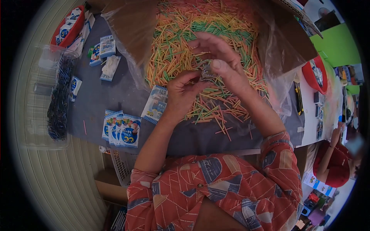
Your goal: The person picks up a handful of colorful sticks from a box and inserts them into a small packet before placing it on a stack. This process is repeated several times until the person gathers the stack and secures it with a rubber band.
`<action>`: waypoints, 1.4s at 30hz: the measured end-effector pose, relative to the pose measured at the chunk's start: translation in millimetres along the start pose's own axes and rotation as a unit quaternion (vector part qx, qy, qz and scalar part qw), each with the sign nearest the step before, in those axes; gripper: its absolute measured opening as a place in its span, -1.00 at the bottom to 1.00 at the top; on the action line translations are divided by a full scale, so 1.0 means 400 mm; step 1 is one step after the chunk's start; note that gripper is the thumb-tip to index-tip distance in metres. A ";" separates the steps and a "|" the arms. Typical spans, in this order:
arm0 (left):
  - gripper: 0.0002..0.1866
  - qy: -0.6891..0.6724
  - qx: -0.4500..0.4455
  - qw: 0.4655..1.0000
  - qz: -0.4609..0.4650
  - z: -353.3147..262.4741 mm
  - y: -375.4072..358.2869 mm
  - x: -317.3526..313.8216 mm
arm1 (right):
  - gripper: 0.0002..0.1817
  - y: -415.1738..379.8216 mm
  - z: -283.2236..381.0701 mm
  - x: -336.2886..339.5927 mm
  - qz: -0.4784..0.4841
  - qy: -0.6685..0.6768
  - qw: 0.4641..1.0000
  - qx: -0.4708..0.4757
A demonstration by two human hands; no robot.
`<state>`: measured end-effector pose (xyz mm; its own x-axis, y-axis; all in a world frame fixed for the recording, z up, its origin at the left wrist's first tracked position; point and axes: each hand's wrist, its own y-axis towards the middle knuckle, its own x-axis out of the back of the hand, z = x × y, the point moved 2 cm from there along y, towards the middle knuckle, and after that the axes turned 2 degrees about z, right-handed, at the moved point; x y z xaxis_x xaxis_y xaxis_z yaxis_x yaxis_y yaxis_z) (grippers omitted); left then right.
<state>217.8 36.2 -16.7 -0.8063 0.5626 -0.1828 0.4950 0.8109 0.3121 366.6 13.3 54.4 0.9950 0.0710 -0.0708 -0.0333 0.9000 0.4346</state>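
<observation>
Both hands are over a large heap of thin coloured sticks (173, 57) in a plastic-lined box. My left hand (182, 92) pinches a small clear, silvery piece (206, 72), which looks like crumpled plastic. My right hand (223, 65) is raised just beside that piece, its fingers apart and curved. Under my left wrist lies a blue and white packet (156, 103). Several printed packets (125, 130) overlap at the lower left of the table.
A clear tray of dark twisted strips (59, 100) stands at the left. Red bowls (71, 29) (318, 75) hold packets. More packets (108, 46) lie at the upper left. A black and yellow cutter (298, 98) lies right. A person in red (333, 165) is at far right.
</observation>
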 end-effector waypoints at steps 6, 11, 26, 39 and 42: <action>-0.84 0.128 0.028 0.991 0.018 -0.097 -0.110 0.065 | -0.51 -0.047 -0.001 -0.028 0.105 -0.064 0.991 -0.060; -0.91 0.240 0.029 0.961 -0.134 -0.238 -0.340 0.273 | -0.58 -0.051 -0.019 0.190 0.079 -0.611 0.787 -0.017; -0.60 0.687 0.003 0.725 0.041 -0.096 -0.196 0.137 | -0.76 -0.064 -0.058 0.245 0.053 -0.720 0.691 0.036; -0.75 0.556 -0.045 0.828 -0.053 -0.128 -0.205 0.148 | -0.87 -0.018 -0.151 0.184 -0.183 -0.061 0.974 -0.117; -0.77 0.579 -0.068 0.811 -0.041 -0.126 -0.203 0.172 | -0.82 -0.038 -0.196 0.170 -0.123 -0.056 0.985 -0.106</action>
<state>105.9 1.1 -7.8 -0.6369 -0.0850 0.7662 0.4472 0.7688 0.4571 427.4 38.1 -27.6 0.9792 -0.1976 -0.0467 0.2030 0.9547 0.2178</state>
